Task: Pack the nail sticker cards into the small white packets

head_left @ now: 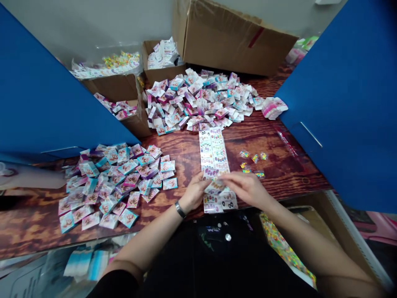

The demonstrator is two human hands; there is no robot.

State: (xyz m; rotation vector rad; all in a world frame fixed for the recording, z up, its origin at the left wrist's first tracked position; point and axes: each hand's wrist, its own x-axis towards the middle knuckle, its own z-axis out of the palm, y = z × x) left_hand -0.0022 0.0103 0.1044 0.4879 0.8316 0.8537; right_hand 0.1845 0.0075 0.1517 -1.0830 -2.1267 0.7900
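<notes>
A long white sheet printed with rows of small colourful oval stickers, a sticker sheet [214, 149], lies in front of me and reaches toward the table's front edge. My left hand [196, 193] is closed on the left edge of a raised sticker piece near its lower part. My right hand [245, 188] has its fingers pinched at the right side of the same piece, slightly blurred. Whether this piece is separate from the long sheet I cannot tell. Several small bags of coloured bits [255, 158] lie to the right of the sheet.
Small printed boxes [124, 169] are piled at left; open-flapped ones [201, 99] are heaped at the back. Behind stand cartons [235, 41], one with folded papers [164, 54]. Blue panels [341, 107] flank both sides. Below right is a box of colourful packets [279, 240].
</notes>
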